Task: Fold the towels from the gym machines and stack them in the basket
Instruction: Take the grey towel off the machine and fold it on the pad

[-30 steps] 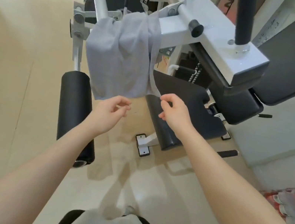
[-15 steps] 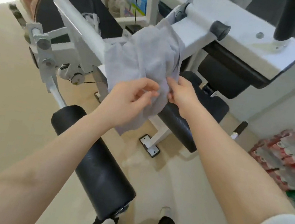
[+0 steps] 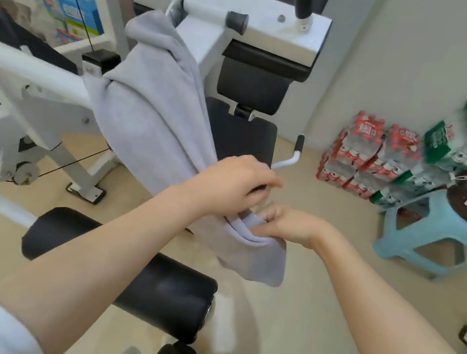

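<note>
Together, the left hand (image 3: pixel 231 182) and right hand (image 3: pixel 287 224) gripped the lower end of the grey towel (image 3: pixel 150 113), which hung over the white machine (image 3: pixel 224 2).

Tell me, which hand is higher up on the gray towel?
The left hand grips the gray towel higher up. The right hand holds the bunched lower end just beneath it.

Towel (image 3: pixel 155 120) hangs over the machine (image 3: pixel 223 11), seat (image 3: pixel 241 138) behind it, roller pad (image 3: pixel 164 289) below, stool (image 3: pixel 439 230) and bottle packs (image 3: pixel 365 155) off right.
</note>
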{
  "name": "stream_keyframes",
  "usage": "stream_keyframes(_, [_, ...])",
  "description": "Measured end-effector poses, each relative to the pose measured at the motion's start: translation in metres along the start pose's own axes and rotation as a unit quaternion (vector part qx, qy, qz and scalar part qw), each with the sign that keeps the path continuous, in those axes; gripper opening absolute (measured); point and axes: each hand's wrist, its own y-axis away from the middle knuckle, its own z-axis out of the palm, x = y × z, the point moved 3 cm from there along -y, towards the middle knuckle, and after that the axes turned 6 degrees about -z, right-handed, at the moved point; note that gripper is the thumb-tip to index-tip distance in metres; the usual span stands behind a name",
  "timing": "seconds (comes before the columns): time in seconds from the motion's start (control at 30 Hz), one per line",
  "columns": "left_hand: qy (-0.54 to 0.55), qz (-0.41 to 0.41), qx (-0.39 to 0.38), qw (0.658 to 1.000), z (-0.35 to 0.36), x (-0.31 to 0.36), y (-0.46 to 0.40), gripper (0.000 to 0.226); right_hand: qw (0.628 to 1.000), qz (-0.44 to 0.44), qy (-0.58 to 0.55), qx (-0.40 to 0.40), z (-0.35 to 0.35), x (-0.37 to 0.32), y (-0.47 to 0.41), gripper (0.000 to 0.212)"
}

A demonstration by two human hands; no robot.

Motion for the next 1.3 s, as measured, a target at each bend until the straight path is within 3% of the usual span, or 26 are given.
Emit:
stream_keyframes(0.07, [-0.025,-0.001,-0.16,0.987,0.03,0.0,0.002,0.019,0.999,0.009,-0.018,0.028,0.007,0.016,0.021,0.038])
stream_keyframes(0.13, [0.014,-0.032,-0.229,0.973,0.054,-0.005,0.012,0.027,0.994,0.007,-0.057,0.092,0.011,0.033,0.042,0.044])
stream_keyframes(0.3, [0.014,-0.146,-0.214,0.966,0.086,-0.019,0.051,0.029,0.926,-0.031,-0.067,0.371,0.021,0.077,0.089,0.014])
stream_keyframes(0.4, [-0.007,-0.164,-0.251,0.954,0.101,-0.01,0.076,0.028,0.858,-0.008,-0.112,0.5,0.038,0.096,0.119,0.02])
stream_keyframes(0.5, [0.019,-0.174,-0.247,0.953,0.111,0.012,0.093,0.03,0.806,0.022,-0.157,0.57,0.057,0.095,0.144,0.031])
stream_keyframes(0.57, [0.089,-0.171,-0.21,0.958,0.113,0.036,0.101,0.032,0.785,0.009,-0.227,0.576,0.071,0.082,0.154,0.026])
stream_keyframes(0.6, [0.137,-0.166,-0.188,0.958,0.113,0.049,0.104,0.034,0.794,-0.007,-0.24,0.558,0.08,0.075,0.157,0.021])
stream_keyframes(0.67, [0.234,-0.153,-0.152,0.948,0.112,0.079,0.112,0.034,0.846,-0.044,-0.227,0.481,0.099,0.061,0.161,0.016])
stream_keyframes(0.77, [0.357,-0.121,-0.131,0.917,0.104,0.111,0.126,0.031,0.901,-0.081,-0.234,0.358,0.121,0.05,0.169,0.041])
stream_keyframes(0.87, [0.434,-0.092,-0.179,0.878,0.095,0.125,0.145,0.025,0.936,-0.069,-0.218,0.266,0.128,0.039,0.183,0.017])
stream_keyframes(0.9, [0.46,-0.088,-0.203,0.86,0.093,0.125,0.151,0.019,0.941,-0.074,-0.21,0.253,0.131,0.036,0.186,0.019])
stream_keyframes(1.0, [0.513,-0.094,-0.259,0.813,0.09,0.116,0.162,0.035,0.92,-0.107,-0.218,0.309,0.136,0.023,0.191,0.022])
stream_keyframes(1.13, [0.546,-0.133,-0.294,0.773,0.086,0.092,0.17,0.032,0.855,-0.134,-0.227,0.446,0.136,0.006,0.188,0.03])
stream_keyframes(1.23, [0.501,-0.166,-0.323,0.786,0.074,0.064,0.178,0.031,0.824,-0.113,-0.219,0.51,0.144,-0.006,0.176,0.027])
stream_keyframes(1.3, [0.376,-0.183,-0.352,0.837,0.067,0.036,0.188,0.042,0.783,-0.09,-0.259,0.558,0.149,-0.012,0.168,0.025])
